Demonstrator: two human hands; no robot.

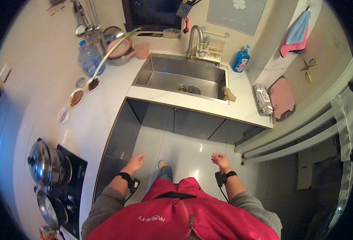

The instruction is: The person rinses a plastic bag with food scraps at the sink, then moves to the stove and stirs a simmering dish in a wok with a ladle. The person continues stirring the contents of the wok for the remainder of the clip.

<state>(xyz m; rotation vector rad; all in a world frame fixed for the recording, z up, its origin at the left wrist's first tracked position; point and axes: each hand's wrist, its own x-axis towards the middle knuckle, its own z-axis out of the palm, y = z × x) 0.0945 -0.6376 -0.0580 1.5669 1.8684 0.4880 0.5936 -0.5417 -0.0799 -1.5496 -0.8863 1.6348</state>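
Observation:
My left hand [135, 163], its fingers loosely curled, hangs in the air beside the front edge of the left-hand worktop [101, 114] and holds nothing. Over the tiled floor to the right is my right hand [221, 161], also curled and holding nothing I can see. Both wrists wear black straps with small devices. Before me a stainless steel sink [164, 67] has a grey scrubber [194, 90] lying near its drain [181, 87]. A crumpled tan cloth [229, 94] drapes over the sink's right front corner. A bent-neck tap [191, 42] rises behind the basin.
Left worktop: a lidded steel pot [44, 162] and a frying pan [48, 210] on a black hob [74, 192], three small dishes including one of brown food [76, 98], a long scallion [113, 48], a water jug [91, 60]. Right: blue soap bottle [240, 60], wipes pack [263, 100], pink cutting board [282, 96].

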